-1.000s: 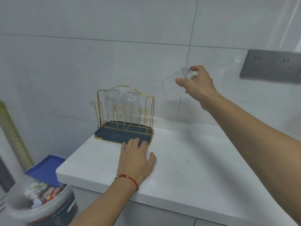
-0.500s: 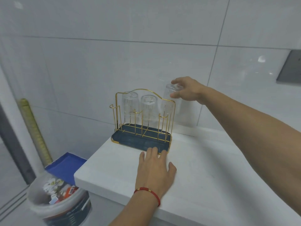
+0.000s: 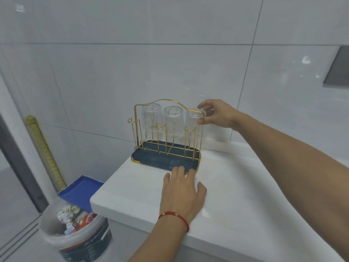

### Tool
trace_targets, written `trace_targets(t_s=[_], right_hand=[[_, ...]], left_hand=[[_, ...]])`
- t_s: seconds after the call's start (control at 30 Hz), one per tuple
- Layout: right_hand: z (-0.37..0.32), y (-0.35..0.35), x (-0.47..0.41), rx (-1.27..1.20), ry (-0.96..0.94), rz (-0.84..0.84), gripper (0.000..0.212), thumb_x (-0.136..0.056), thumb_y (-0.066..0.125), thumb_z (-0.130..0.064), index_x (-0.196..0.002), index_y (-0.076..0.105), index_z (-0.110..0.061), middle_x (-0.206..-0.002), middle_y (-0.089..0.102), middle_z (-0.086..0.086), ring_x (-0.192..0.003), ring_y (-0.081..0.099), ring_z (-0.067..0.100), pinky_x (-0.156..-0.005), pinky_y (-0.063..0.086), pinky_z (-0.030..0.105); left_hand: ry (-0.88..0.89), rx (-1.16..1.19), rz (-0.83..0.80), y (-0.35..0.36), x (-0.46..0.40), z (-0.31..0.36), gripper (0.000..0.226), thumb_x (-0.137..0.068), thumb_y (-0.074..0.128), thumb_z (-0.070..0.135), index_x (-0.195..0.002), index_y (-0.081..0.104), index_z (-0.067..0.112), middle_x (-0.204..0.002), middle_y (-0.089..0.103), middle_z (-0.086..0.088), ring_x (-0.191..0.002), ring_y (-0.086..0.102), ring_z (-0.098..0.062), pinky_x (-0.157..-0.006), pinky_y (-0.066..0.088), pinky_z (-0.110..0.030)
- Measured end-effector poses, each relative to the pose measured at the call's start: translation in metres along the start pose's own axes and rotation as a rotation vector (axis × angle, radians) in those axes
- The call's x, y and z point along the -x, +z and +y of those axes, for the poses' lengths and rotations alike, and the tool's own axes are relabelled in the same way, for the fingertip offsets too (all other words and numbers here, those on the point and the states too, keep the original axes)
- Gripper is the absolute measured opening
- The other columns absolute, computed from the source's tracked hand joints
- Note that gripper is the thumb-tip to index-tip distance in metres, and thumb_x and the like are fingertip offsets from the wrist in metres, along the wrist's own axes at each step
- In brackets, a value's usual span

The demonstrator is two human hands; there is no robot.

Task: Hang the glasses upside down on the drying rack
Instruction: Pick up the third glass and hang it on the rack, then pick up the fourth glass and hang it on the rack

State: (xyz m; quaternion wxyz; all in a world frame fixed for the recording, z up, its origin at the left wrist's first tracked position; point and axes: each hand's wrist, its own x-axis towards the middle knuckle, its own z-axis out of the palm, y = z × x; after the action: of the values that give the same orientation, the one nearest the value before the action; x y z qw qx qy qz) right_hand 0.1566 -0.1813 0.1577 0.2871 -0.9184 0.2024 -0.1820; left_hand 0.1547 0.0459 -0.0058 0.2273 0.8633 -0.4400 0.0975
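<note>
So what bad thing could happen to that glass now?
1. The right hand grips the third glass near its upturned base; if it isn't seated on its gold prong, letting go could tip it off.
2. The drying rack sits near the counter's left edge. Only the left hand steadies its tray, so a bump might shove the rack toward the bucket below.
</note>
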Motion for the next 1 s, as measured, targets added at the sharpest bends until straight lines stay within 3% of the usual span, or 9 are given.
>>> trace_targets(t_s=[0.13,0.2,0.3,0.43,0.6,0.67,0.8,0.9,1.0], right_hand=[[0.020,-0.002,0.044,-0.056,-0.021,0.267,0.036,-0.093,0.073,-0.025,-0.128,0.067,-0.020,-0.125,0.066,0.001,-0.107,0.067,0.020,-0.094,0.057,0.039],[0.039,0.001,0.076,-0.024,-0.019,0.308,0.028,-0.094,0.065,-0.014,-0.122,0.070,-0.019,-0.119,0.069,0.001,-0.100,0.069,0.020,-0.089,0.058,0.034],[0.072,0.000,0.129,0.063,0.027,0.336,0.029,-0.092,0.061,-0.006,-0.116,0.071,-0.019,-0.112,0.070,-0.002,-0.088,0.067,0.013,-0.079,0.048,0.016],[0.117,-0.010,0.207,0.088,0.193,0.477,0.033,-0.088,0.060,-0.002,-0.115,0.069,-0.018,-0.108,0.068,-0.001,-0.084,0.063,0.015,-0.083,0.052,0.034],[0.177,-0.037,0.296,0.013,0.495,0.859,0.035,-0.088,0.063,-0.004,-0.123,0.062,-0.010,-0.117,0.060,0.007,-0.102,0.060,0.026,-0.086,0.045,0.034],[0.193,-0.048,0.318,-0.115,0.639,0.974,0.033,-0.090,0.065,-0.009,-0.123,0.061,-0.007,-0.117,0.064,0.010,-0.109,0.063,0.032,-0.091,0.047,0.036],[0.206,-0.054,0.321,-0.205,0.750,1.087,0.055,-0.088,0.074,-0.015,-0.136,0.049,-0.002,-0.135,0.054,0.021,-0.125,0.052,0.038,-0.100,0.044,0.041],[0.214,-0.058,0.307,-0.174,0.760,1.070,0.087,-0.085,0.081,-0.020,-0.152,0.030,0.002,-0.152,0.038,0.025,-0.138,0.040,0.045,-0.112,0.037,0.047],[0.228,-0.065,0.293,-0.152,0.760,1.033,0.100,-0.086,0.082,-0.028,-0.158,0.019,0.000,-0.154,0.041,0.027,-0.141,0.042,0.045,-0.112,0.037,0.047]], left_hand=[[0.013,0.035,0.037,-0.003,0.000,0.001,0.037,-0.089,0.040,0.043,-0.106,0.060,0.017,-0.100,0.054,-0.002,-0.103,0.050,-0.024,-0.093,0.043,-0.038],[0.014,0.049,0.043,-0.003,0.000,0.001,0.039,-0.088,0.042,0.045,-0.108,0.060,0.018,-0.100,0.054,-0.001,-0.102,0.049,-0.023,-0.093,0.043,-0.037],[0.051,0.058,0.048,-0.008,0.003,0.003,0.042,-0.085,0.041,0.046,-0.110,0.061,0.018,-0.102,0.056,0.000,-0.103,0.051,-0.023,-0.095,0.044,-0.040],[0.089,0.059,0.016,-0.014,0.007,0.008,0.033,-0.087,0.051,0.039,-0.110,0.064,0.019,-0.110,0.062,-0.002,-0.109,0.054,-0.026,-0.096,0.044,-0.041],[0.059,0.168,0.038,-0.010,0.006,0.049,0.042,-0.087,0.063,0.029,-0.128,0.063,0.023,-0.132,0.065,-0.004,-0.127,0.051,-0.030,-0.103,0.043,-0.046],[0.163,0.270,0.012,-0.001,0.005,0.093,0.039,-0.089,0.062,0.028,-0.127,0.064,0.021,-0.132,0.065,-0.005,-0.128,0.050,-0.029,-0.103,0.042,-0.044],[0.320,0.296,-0.017,0.025,0.014,0.166,0.040,-0.092,0.058,0.029,-0.132,0.061,0.021,-0.141,0.057,-0.005,-0.135,0.044,-0.025,-0.110,0.034,-0.040],[0.389,0.241,-0.024,0.043,0.021,0.182,0.043,-0.093,0.053,0.032,-0.134,0.058,0.020,-0.144,0.053,-0.007,-0.138,0.040,-0.025,-0.112,0.030,-0.039],[0.438,0.241,-0.052,0.049,0.022,0.181,0.046,-0.089,0.053,0.031,-0.134,0.057,0.020,-0.144,0.052,-0.007,-0.137,0.040,-0.025,-0.112,0.032,-0.039]])
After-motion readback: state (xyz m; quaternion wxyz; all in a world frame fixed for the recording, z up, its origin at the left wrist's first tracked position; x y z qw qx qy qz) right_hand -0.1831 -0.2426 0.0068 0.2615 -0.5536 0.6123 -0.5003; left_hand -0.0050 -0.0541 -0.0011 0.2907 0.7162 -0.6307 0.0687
